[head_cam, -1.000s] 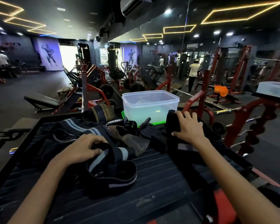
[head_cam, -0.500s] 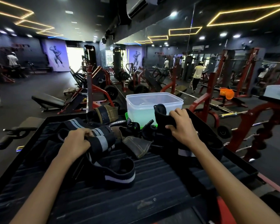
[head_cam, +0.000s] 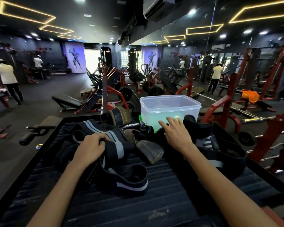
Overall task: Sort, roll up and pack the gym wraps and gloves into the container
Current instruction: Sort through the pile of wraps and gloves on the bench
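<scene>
A heap of black gym wraps and gloves lies on a black ribbed platform (head_cam: pixel 138 199). My left hand (head_cam: pixel 90 148) grips a black wrap with grey stripes (head_cam: pixel 116 145), whose loose end loops toward me. My right hand (head_cam: pixel 175 133) hovers with straight fingers over the pile, just in front of the clear plastic container (head_cam: pixel 170 108). A black pad-like wrap (head_cam: pixel 197 126) sits right of that hand. A brown leather glove (head_cam: pixel 149 151) lies between my hands; another brown-and-black one (head_cam: pixel 120 116) sits at the far edge.
The container stands on a green lid (head_cam: pixel 140 117) at the platform's far edge. Red weight machines (head_cam: pixel 220 108) and benches (head_cam: pixel 67 102) surround the platform. People stand at the far left (head_cam: pixel 7 79) and in the mirror (head_cam: pixel 216 77).
My right hand has let go of the black pad and moved left toward the container with fingers spread. My left hand still grips the striped wrap. The camera tilted slightly.
</scene>
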Demonstrator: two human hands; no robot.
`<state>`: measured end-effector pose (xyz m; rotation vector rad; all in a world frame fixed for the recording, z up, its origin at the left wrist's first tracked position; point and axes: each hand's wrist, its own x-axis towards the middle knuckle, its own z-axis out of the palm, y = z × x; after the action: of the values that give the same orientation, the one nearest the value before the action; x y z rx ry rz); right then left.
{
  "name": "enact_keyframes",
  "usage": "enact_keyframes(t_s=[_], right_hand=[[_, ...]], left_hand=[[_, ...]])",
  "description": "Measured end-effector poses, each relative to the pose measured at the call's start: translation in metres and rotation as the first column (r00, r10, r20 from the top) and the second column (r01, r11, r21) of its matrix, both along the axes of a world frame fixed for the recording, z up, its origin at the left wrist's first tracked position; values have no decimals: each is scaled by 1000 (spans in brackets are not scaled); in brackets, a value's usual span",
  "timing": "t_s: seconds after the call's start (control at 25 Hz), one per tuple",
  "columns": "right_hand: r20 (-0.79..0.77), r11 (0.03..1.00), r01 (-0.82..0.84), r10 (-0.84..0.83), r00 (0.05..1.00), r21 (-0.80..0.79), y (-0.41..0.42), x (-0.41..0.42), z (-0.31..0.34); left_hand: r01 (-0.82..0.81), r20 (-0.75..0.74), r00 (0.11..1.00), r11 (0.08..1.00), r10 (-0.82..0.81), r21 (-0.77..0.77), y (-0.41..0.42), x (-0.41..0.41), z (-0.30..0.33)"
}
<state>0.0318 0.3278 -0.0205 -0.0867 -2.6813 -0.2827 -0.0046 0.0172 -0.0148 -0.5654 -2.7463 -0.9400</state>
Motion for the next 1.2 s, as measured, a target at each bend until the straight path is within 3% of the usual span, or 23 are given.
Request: enact_keyframes(t_s=[0.08, 0.16, 0.28, 0.36, 0.4, 0.52, 0.6, 0.72, 0.8, 0.92, 1.04, 1.2], right_hand=[[235, 961, 66, -1, 972, -269, -1, -20, 0], [338, 905, 120, 28, 941, -409, 6, -34, -6], [220, 828, 96, 34, 975, -552, 12, -41, -14], [139, 805, 55, 34, 990, -590, 12, -40, -17], [105, 795, 34, 37, 994, -606, 12, -40, -18], [58, 769, -13, 65, 996, -640, 16, -38, -22], [12, 759, -69, 100, 995, -648, 14, -37, -22], [-87, 867, -117, 86, 993, -484, -2, -29, -13], [-127, 892, -225, 190, 974, -392, -20, -21, -4], [151, 781, -334, 473, 868, -527, -49, -11, -2], [435, 883, -228, 409, 802, -409, -68, -12, -19], [315, 930, -246, 328, 891, -272, -73, -25, -28]], left_hand=[[17, 8, 1000, 1000, -17, 9, -1, 1, 0], [75, 90, 993, 997, -73, -10, -2, 4, 3], [328, 411, 864, 945, -292, -17, -5, 5, 7], [407, 474, 799, 913, -369, 26, -6, 3, 7], [396, 447, 819, 918, -361, 16, -7, 1, 8], [240, 246, 943, 970, -223, -39, -4, -7, 7], [73, 133, 988, 997, -75, 16, -3, -11, 8], [-202, -3, 979, 974, 204, 100, -5, -25, 11], [-343, -96, 930, 931, 355, 125, -12, -36, 15], [-481, -133, 855, 863, 501, 157, -33, -44, 14], [-515, -126, 830, 833, 544, 199, -50, -45, 6], [-498, -116, 853, 860, 510, 114, -50, -48, 2]])
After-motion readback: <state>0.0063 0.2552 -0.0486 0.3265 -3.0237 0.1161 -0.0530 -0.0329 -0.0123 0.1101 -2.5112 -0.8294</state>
